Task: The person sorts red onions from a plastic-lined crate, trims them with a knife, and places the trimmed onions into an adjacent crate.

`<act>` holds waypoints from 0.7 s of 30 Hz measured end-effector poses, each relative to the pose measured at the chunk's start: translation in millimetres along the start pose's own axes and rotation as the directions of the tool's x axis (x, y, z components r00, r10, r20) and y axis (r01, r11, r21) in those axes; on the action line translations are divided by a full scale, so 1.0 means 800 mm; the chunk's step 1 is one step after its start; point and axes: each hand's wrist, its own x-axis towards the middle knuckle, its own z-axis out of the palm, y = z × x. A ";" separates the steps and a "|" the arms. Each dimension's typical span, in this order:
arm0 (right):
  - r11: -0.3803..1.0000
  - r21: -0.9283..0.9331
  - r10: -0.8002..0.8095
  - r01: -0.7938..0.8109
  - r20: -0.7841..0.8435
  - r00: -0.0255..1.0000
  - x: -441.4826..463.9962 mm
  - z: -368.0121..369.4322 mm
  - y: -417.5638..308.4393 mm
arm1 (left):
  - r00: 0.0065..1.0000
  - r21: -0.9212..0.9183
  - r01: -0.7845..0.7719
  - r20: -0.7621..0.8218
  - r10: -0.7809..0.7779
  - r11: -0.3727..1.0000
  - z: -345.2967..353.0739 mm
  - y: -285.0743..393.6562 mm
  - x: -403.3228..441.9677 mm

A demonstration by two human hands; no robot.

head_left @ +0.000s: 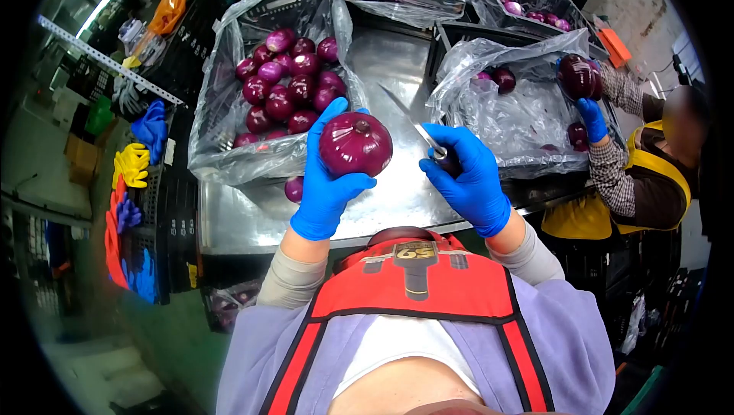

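My left hand [325, 185], in a blue glove, holds a large peeled red onion [356, 146] with its root or stem end facing up. A knife [411, 123] is gripped by its dark handle in my right hand [470, 178], also blue-gloved, and the blade points up and to the left, apart from the onion. Both hands are above the metal table [245, 224]. Behind my left hand stands a plastic-lined crate [222, 128] with several peeled red onions [279, 101]. One more onion [293, 189] lies on the table beside my left wrist.
At the right, a co-worker [650, 162] in blue gloves holds an onion [579, 77] over a lined crate [520, 128] containing a few onions. More lined crates [405, 2] stand at the back. Coloured gloves [131, 165] hang at the left.
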 end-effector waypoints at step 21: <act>0.682 -0.624 -0.340 0.381 0.191 0.921 0.018 0.007 -0.004 | 0.996 0.146 -0.026 0.092 0.012 0.989 0.017 -0.007 0.001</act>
